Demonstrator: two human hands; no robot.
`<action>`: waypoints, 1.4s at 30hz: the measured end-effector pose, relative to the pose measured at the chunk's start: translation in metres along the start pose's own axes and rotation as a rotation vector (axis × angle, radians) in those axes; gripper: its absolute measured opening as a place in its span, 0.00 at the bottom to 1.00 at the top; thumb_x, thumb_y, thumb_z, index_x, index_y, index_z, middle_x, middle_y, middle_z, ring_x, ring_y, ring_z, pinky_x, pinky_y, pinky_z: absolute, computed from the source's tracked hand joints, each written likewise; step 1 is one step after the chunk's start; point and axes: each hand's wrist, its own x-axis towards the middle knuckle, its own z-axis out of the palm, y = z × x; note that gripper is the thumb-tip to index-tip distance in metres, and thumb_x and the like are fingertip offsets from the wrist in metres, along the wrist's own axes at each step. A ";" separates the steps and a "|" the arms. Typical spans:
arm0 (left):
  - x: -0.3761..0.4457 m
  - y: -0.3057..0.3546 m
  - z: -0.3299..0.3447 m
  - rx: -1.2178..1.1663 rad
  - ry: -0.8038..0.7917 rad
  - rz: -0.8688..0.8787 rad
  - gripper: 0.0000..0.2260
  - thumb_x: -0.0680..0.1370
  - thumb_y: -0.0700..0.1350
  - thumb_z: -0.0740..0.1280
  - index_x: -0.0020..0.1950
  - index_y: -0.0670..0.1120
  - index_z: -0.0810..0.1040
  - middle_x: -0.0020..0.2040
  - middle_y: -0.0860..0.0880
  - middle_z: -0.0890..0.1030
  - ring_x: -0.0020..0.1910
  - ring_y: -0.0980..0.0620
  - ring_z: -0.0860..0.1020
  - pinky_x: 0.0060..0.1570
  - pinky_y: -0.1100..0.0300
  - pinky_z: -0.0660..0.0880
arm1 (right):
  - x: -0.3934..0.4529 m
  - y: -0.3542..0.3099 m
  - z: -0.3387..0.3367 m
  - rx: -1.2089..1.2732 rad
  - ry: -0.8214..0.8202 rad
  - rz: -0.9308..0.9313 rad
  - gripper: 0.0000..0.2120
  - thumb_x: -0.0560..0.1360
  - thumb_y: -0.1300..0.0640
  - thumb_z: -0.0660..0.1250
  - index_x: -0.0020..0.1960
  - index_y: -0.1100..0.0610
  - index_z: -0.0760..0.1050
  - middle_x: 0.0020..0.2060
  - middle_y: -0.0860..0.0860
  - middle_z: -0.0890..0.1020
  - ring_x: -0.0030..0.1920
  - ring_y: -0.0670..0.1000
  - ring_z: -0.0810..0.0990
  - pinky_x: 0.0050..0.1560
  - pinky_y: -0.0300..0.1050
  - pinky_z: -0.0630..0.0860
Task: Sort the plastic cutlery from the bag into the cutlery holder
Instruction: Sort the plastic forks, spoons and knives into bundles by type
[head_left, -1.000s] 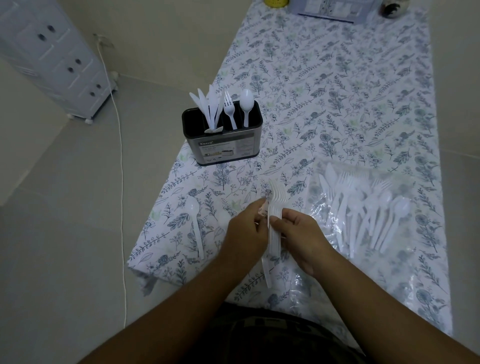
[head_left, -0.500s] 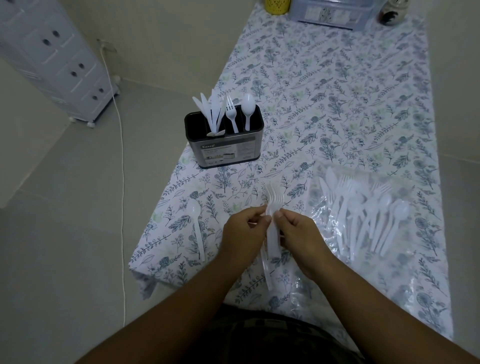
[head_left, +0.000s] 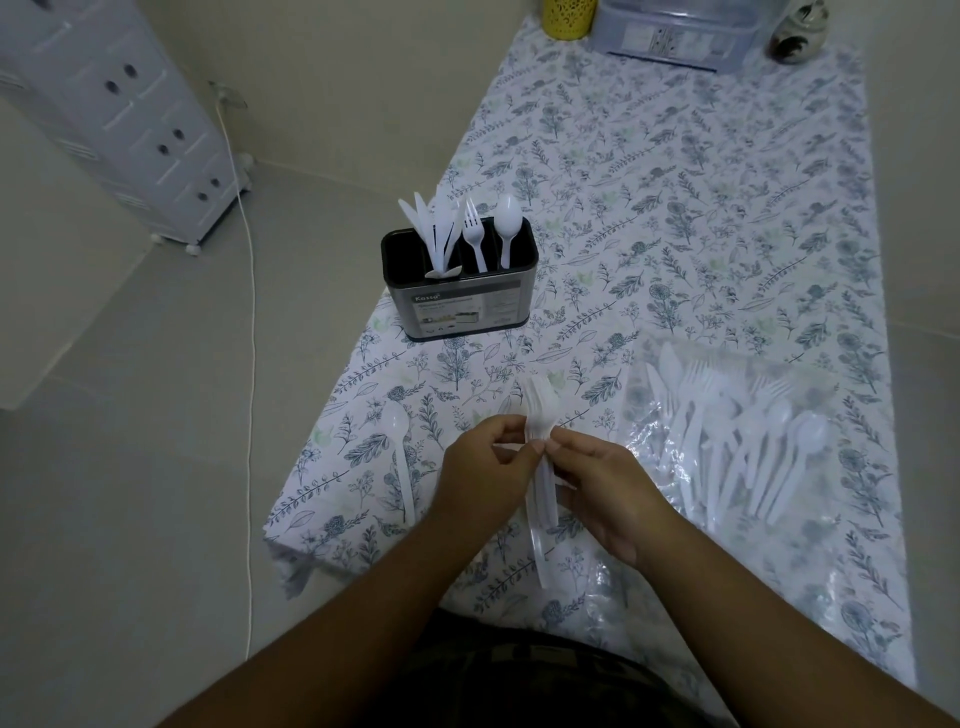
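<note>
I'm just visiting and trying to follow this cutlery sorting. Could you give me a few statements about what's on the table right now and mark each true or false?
1. Both hands, the left hand and the right hand, grip a bunch of white forks. True.
2. The cutlery holder is lying on its side. False: it stands upright on the tablecloth.
3. A single spoon lies loose on the cloth, to the left of the hands. True.
4. The plastic bag is empty. False: white cutlery is visible inside it.
5. The holder contains only spoons. False: it holds knives, a fork and a spoon.
</note>
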 end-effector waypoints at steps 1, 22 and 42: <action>0.000 -0.001 0.000 0.015 0.002 0.010 0.17 0.76 0.52 0.74 0.63 0.51 0.80 0.53 0.56 0.84 0.47 0.61 0.83 0.48 0.60 0.82 | 0.001 0.001 0.000 -0.019 0.020 -0.005 0.14 0.81 0.66 0.65 0.44 0.56 0.88 0.46 0.55 0.89 0.46 0.51 0.88 0.47 0.46 0.82; 0.122 0.151 -0.100 0.163 0.226 0.579 0.13 0.74 0.44 0.76 0.57 0.44 0.83 0.51 0.50 0.84 0.42 0.65 0.82 0.42 0.74 0.75 | 0.062 -0.185 0.080 -0.351 0.106 -0.698 0.09 0.75 0.66 0.73 0.54 0.57 0.85 0.46 0.54 0.88 0.50 0.54 0.88 0.56 0.55 0.84; 0.162 0.114 -0.089 0.606 0.115 0.376 0.06 0.77 0.43 0.69 0.46 0.41 0.80 0.44 0.44 0.76 0.40 0.49 0.72 0.37 0.59 0.62 | 0.120 -0.145 0.078 -0.932 0.276 -0.680 0.08 0.80 0.61 0.68 0.53 0.55 0.86 0.43 0.51 0.86 0.43 0.48 0.82 0.44 0.39 0.74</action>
